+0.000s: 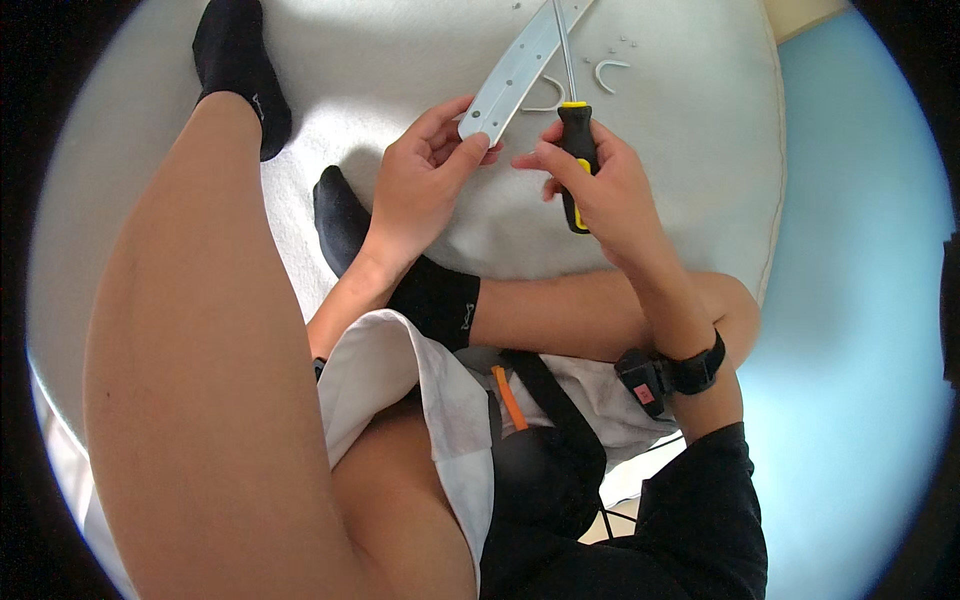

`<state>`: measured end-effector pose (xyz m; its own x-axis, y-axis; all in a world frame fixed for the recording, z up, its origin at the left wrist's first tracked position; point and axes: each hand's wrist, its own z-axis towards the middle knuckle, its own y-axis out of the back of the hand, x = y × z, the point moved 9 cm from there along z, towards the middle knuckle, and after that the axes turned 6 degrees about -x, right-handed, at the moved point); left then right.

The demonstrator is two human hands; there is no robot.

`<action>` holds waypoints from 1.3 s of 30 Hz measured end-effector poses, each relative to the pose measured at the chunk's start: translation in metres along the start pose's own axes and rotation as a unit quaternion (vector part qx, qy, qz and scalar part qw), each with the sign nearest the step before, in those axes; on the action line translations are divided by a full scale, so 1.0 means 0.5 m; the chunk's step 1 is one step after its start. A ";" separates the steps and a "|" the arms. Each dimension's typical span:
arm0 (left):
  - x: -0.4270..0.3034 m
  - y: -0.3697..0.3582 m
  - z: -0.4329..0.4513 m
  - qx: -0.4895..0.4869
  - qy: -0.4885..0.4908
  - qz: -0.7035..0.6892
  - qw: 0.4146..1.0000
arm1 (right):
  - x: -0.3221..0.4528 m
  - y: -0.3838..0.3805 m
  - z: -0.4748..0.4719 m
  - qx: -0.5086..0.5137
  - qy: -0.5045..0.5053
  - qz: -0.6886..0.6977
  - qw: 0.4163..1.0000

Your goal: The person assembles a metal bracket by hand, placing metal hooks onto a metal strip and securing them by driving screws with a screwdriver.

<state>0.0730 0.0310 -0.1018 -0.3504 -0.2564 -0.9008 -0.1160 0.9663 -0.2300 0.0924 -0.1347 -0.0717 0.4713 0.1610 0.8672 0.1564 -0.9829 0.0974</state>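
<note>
My left hand [427, 169] grips the near end of a flat, pale metal strip [517, 71] with small holes along it, thumb on its top face. The strip slants up and to the right, past the top of the picture. In my right hand [604, 176] is a screwdriver [576, 142] with a black and yellow handle, its shaft pointing away from me and crossing over the strip. The tip is out of view. A curved white hook [556, 94] shows beside the strip's right edge, partly behind it. Another loose hook [606, 75] lies right of the shaft.
Several tiny screws or nuts [622, 46] lie on the pale padded surface [697, 172], beyond the loose hook. A stitched edge bounds it on the right, by a light blue surface [847, 262]. My legs and black socks [240, 67] frame the left and near sides.
</note>
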 end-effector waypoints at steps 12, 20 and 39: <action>-0.004 -0.001 -0.004 -0.026 -0.050 0.082 0.995 | 0.000 0.020 0.025 -0.040 0.059 0.092 0.993; -0.008 -0.009 0.001 -0.018 -0.055 0.028 0.998 | 0.032 0.000 0.038 -0.042 0.164 -0.054 0.984; -0.083 -0.020 -0.022 -0.062 -0.279 0.263 0.921 | -0.017 -0.030 0.015 -0.004 -0.003 0.108 0.994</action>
<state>0.0784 0.0317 -0.0580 0.1392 0.3329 -0.9326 -0.1835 0.9341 0.3061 0.0926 -0.1208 -0.0841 0.4976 -0.0531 0.8658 0.0440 -0.9953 -0.0863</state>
